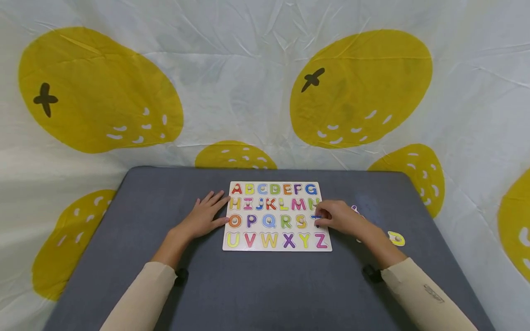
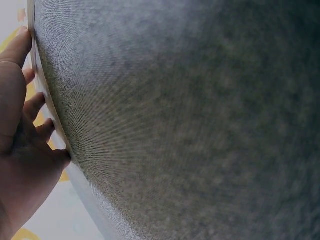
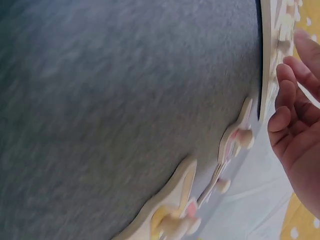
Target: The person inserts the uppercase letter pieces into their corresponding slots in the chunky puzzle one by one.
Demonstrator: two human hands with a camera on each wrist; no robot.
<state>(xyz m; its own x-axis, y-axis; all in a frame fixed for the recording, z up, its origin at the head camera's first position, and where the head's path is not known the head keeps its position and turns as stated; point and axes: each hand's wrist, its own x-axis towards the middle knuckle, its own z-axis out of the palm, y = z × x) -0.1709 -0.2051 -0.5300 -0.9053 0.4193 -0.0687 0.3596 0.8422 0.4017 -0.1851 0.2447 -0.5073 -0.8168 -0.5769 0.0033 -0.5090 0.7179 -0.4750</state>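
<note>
A pale alphabet puzzle board (image 1: 254, 246) with coloured letters lies on the table. My left hand (image 1: 203, 218) has its fingers spread, with thumb and fingertips along the board's left edge; the left wrist view shows this hand (image 2: 30, 165) at that edge. At the right end of the third row is the blue letter T (image 1: 317, 225), partly covered by my right hand (image 1: 337, 216), whose thumb and curled index finger lie about it. In the right wrist view a round knob (image 3: 284, 46) shows close beside the fingertips of this hand (image 3: 302, 120); I cannot tell whether they pinch the T.
To the right of the board lies a yellow letter piece (image 1: 396, 238) with a knob. Other loose letter pieces (image 1: 354, 209) are partly hidden by the right forearm; several show in the right wrist view. The grey table (image 1: 265, 294) ends at a fruit-print curtain (image 1: 236, 101).
</note>
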